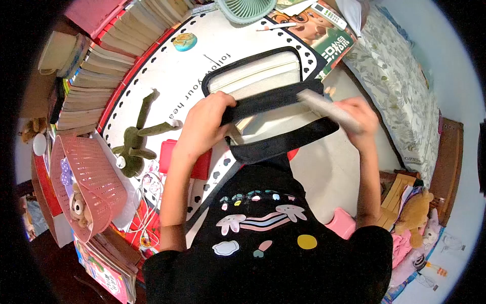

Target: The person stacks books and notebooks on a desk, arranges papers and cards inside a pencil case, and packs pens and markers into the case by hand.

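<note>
Desk point(164, 81): row of books point(114, 55) along left edge; ball point(185, 42) towards far left; plush toy point(132, 142) nearer, left of case point(276, 99); round basket point(240, 15) at far edge; magazine point(336, 48) far right, handheld device point(329, 15) on it; flat item point(331, 111) at case's right end. Near left: slotted basket point(101, 177), toy bear point(80, 209) inside.

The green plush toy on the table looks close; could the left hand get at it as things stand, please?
Probably, once the left hand releases the black-edged case; nothing visible blocks its way to the green plush toy.
</note>
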A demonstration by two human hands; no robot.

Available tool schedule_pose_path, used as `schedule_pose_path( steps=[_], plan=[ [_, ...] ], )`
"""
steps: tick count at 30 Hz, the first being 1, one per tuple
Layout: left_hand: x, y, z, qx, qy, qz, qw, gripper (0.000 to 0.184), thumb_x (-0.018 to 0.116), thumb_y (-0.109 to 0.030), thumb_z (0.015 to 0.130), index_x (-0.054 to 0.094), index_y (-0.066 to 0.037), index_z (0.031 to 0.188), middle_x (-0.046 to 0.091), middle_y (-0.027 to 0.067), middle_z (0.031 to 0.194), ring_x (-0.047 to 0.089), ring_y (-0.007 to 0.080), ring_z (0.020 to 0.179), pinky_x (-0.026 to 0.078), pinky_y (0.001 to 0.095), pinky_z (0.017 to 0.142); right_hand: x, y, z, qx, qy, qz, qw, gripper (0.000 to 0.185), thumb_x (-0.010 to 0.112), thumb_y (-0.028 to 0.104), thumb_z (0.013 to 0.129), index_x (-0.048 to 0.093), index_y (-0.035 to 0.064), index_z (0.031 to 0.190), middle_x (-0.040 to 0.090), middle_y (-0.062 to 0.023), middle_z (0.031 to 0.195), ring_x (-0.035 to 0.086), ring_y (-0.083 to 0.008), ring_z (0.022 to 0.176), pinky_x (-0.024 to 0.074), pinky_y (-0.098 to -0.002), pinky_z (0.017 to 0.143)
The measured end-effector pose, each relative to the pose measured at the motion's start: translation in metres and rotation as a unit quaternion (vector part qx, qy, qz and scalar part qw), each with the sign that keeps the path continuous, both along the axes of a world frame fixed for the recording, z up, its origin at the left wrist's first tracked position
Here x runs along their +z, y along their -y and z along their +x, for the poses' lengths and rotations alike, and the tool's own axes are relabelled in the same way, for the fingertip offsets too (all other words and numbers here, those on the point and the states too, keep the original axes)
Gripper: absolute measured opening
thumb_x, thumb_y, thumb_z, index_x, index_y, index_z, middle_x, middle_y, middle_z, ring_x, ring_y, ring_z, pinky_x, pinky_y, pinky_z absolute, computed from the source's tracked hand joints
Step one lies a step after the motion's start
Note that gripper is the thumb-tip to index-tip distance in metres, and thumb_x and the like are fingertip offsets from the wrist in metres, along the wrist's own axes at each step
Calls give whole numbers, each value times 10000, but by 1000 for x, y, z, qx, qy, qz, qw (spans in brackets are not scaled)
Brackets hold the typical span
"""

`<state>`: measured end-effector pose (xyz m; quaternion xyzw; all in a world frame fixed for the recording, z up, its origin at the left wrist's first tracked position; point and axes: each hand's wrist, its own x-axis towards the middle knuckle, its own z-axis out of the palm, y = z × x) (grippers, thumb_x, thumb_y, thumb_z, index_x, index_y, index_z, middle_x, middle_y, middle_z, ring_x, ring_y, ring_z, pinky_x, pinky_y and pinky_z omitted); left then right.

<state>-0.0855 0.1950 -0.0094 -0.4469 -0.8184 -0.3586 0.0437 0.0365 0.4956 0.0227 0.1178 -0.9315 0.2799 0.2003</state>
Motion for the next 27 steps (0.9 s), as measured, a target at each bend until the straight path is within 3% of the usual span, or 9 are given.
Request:
schedule_pose_path(
  steps=[1,2,4,9,15,18,20,25,27],
  plan=[
    [1,0,5,7,29,18,999,391,630,-5,553,492,-83,910,516,79,835,512,261,799,419,337,682,-7,-5,11,-78,4,-85,993,427,692,46,640,531,21,1034,580,-60,883,566,-158,772,461,-270,646],
    [4,0,6,8,34,20,999,391,630,-5,553,492,-83,910,516,79,835,512,261,799,419,337,682,-22,4,20,-162,-75,-331,927,358,691,86,694,540,-4,1005,574,-70,910,549,-154,790,468,-290,662],
    [12,1,8,-56,35,-76,995,497,636,-2,529,508,-96,1000,533,75,893,503,247,936,408,334,772,-33,-5,30,-173,-34,-411,894,493,683,123,711,442,23,1130,496,-101,1091,487,-219,988,380,-359,882],
    [13,4,9,-123,42,-64,990,490,614,0,513,525,-97,985,519,77,917,440,240,1071,362,370,856,-62,33,20,-143,-88,-553,816,611,705,161,694,370,53,1193,436,-76,1169,420,-217,1082,333,-382,935],
    [17,7,8,-219,138,-75,963,467,603,-101,524,540,-109,987,468,92,973,445,304,999,370,372,847,-58,49,23,-154,-23,-487,859,677,738,252,653,359,64,1182,437,-59,1148,418,-217,1079,343,-369,929],
    [26,4,10,-209,111,-112,965,337,607,-257,660,580,-126,969,468,91,919,498,264,885,422,351,746,-40,57,17,-158,-29,-515,842,476,759,307,603,582,13,932,573,-86,926,545,-197,866,446,-303,772],
    [26,1,15,-180,79,-142,970,264,566,-320,752,609,-120,920,476,84,854,546,217,739,456,323,629,-29,56,14,-77,97,-349,929,335,728,216,621,613,17,865,583,-103,891,564,-206,825,456,-289,738],
    [26,-10,25,-89,28,-200,975,211,571,-264,755,598,-97,881,498,69,840,563,217,690,466,316,561,-26,63,9,90,7,-399,913,157,617,34,671,633,50,827,589,-107,879,580,-224,804,460,-277,689],
    [29,-11,23,-71,42,-190,978,254,596,-265,731,584,-97,921,498,70,838,562,223,691,466,321,573,-18,61,3,164,4,-285,944,178,622,51,657,638,65,834,588,-113,867,582,-227,805,465,-283,664]
  ],
)
